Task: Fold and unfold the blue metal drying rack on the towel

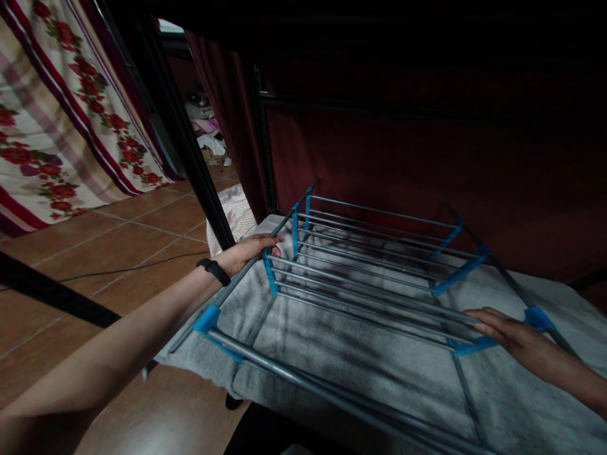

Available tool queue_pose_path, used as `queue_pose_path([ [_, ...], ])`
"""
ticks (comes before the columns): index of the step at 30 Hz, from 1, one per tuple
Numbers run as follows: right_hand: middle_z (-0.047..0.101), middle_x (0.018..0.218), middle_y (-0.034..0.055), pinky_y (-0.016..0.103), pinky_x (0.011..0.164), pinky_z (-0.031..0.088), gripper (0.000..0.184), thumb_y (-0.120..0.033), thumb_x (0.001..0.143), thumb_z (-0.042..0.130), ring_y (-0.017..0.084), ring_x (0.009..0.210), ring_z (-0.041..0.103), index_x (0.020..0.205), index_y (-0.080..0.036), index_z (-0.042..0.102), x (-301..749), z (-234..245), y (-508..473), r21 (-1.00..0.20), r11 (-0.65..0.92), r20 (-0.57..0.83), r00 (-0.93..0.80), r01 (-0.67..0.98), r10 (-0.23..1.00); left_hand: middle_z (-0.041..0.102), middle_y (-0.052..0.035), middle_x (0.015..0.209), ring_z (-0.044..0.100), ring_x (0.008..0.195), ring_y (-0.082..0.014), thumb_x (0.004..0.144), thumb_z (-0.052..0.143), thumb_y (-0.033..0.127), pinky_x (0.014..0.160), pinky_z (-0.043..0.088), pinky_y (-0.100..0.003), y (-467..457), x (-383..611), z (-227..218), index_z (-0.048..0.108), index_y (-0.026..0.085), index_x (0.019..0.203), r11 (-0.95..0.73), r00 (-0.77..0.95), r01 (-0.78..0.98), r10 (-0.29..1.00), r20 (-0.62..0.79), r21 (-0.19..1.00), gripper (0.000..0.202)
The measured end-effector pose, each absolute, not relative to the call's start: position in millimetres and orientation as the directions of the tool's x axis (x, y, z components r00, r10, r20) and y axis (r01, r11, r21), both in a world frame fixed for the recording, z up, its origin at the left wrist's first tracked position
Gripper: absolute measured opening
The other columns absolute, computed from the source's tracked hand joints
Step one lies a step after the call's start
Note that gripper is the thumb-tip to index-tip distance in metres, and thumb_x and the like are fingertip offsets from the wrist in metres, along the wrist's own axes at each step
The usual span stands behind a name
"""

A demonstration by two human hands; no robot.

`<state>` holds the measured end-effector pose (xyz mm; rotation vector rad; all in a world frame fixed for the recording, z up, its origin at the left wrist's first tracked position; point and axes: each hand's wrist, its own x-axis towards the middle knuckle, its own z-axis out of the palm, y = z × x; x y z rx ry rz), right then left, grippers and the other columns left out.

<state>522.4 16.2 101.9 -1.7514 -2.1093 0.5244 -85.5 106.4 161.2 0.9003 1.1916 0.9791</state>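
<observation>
**Drying rack** [370,272]: folded flat on a grey blanket [332,373], filling most of the view.

- Nearest: thick outer tube [303,379] running across the front, capped at its left corner by a blue plastic joint [207,319]. Blanket soft and wrinkled beneath; likely to slide along if the frame is dragged.
- Right hand [505,332]: open, fingers stretched out flat, resting on a blue bracket [474,345] and the ends of the thin rods. Nothing gripped.
- Left hand [249,249]: open, fingers straight, laid along the left side rail [227,287], apparently not closed round it. Black wristband [214,270] on the wrist.
- Middle to far: rows of thin rods [374,249] held between blue hinged arms.
- Beyond: tiled floor [142,227] with a dark cable [118,272], a floral curtain [57,114] at left, a dark red curtain [427,158] behind.

**Handling, as judged:** light for its size. Tubes stiff, but whole frame jointed, so prone to swing or unfold when lifted from one side. Metal smooth, probably slippery. Thin rods likely to flex under load. Plastic hinges the weak points, also pinch spots for fingers.

**Best hold, as judged:** both side rails, on the thicker tube close to the blue joints, one hand per side, clear of the thin rods.
</observation>
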Motion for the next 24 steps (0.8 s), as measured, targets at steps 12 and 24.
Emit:
queue_pose_path([
  [12, 0.063, 0.131, 0.0041, 0.040, 0.117, 0.036, 0.044, -0.058, 0.091, 0.049, 0.030, 0.128, 0.055, 0.126, -0.035, 0.065, 534.8, 94.9, 20.4, -0.504, 0.213, -0.016, -0.256, 0.837, 0.967, 0.066, -0.0037, 0.088, 0.069, 0.060, -0.0177, 0.077, 0.077, 0.023, 0.047, 0.059, -0.027, 108.8, -84.0, 163.9, 0.065, 0.015, 0.110, 0.346, 0.084, -0.125, 0.938, -0.337, 0.930, 0.037],
  [24, 0.065, 0.129, 0.0028, 0.038, 0.102, 0.052, 0.036, -0.058, 0.090, 0.051, 0.028, 0.122, 0.060, 0.122, -0.048, 0.065, 533.4, 97.3, 19.8, -0.474, 0.275, 0.066, -0.278, 0.837, 0.958, 0.067, -0.0034, 0.078, 0.070, 0.061, -0.0203, 0.072, 0.074, 0.008, 0.052, 0.062, -0.031, 116.8, -93.0, 156.9, 0.062, 0.014, 0.114, 0.358, 0.097, -0.086, 0.932, -0.349, 0.930, 0.044],
])
